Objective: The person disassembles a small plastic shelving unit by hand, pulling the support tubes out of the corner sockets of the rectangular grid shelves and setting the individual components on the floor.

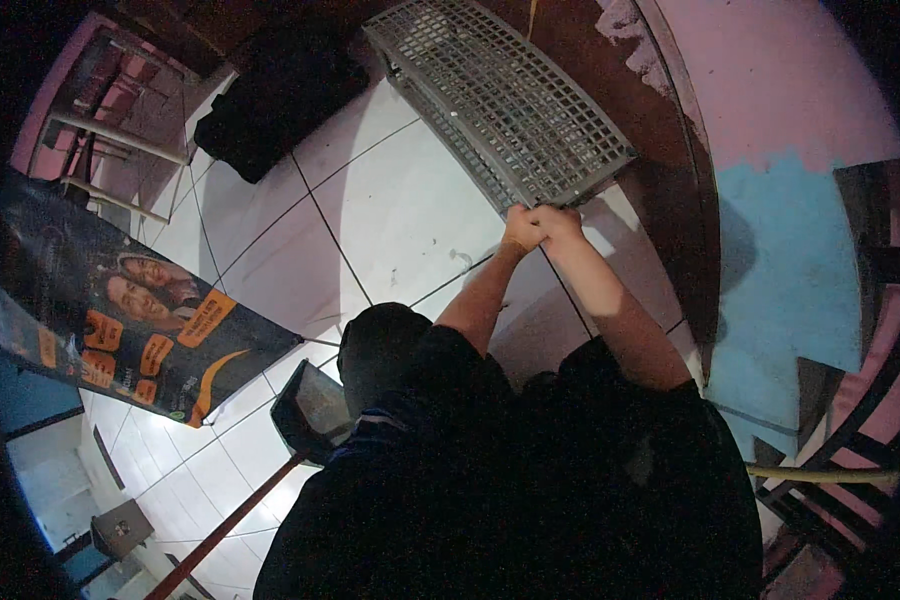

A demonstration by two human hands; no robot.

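Note:
A long grey lattice-sided crate (500, 95) lies at an angle ahead of me, over the white tiles and a brown strip along the wall. My left hand (521, 231) is closed at the crate's near end. Right beside it, touching it, my right hand (558, 222) is closed on the same end. The fingertips of both hands are partly hidden. Both forearms stretch forward from my dark clothing.
A dustpan (305, 410) with a long brown handle stands at my left. Beyond it hangs a dark banner (140, 310) with orange patches. A black bulky object (275, 100) sits far left, near a pale metal frame (120, 140). A pink and blue wall (780, 260) rises on the right.

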